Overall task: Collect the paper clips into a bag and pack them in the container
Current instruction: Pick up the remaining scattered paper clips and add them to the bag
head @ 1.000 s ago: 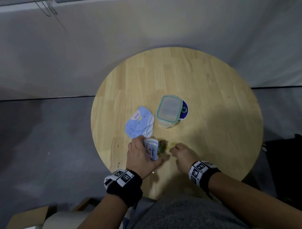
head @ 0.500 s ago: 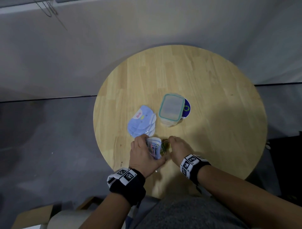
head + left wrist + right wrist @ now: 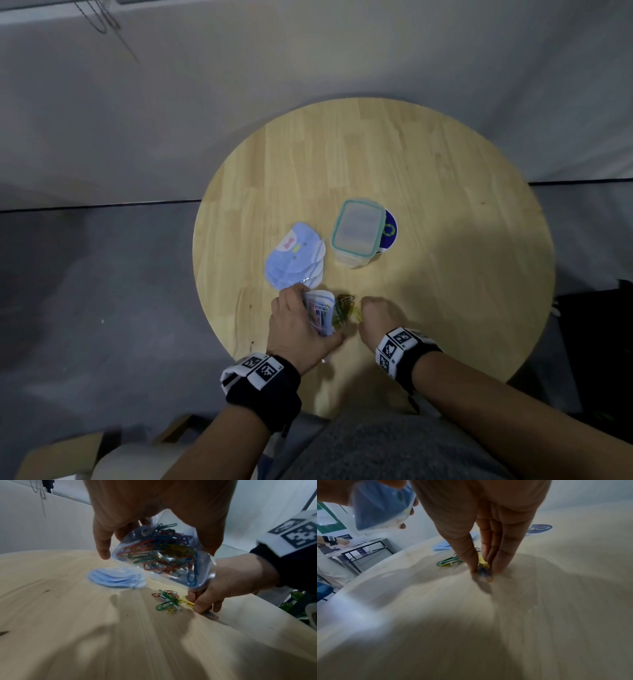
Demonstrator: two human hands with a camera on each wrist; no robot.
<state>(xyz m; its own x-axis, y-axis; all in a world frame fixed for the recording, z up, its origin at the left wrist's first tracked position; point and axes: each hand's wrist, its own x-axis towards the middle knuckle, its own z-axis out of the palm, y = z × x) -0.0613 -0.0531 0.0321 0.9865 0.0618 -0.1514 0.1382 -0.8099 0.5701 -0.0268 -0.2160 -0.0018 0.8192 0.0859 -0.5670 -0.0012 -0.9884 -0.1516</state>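
place: office or lab | cues: grey partition walls (image 3: 205,120); black-framed desk (image 3: 366,547); posters

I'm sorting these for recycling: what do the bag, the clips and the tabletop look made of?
The bag: clear glossy plastic film; its contents show through. The loose paper clips: bent wire, probably metal, with coloured coating. The table: pale wood, matte, with visible grain and joined strips.

On round wooden table (image 3: 445,192): lidded clear plastic container (image 3: 356,233) right of stacked blue bags (image 3: 291,260), loose coloured paper clips (image 3: 167,600) nearer, between hands
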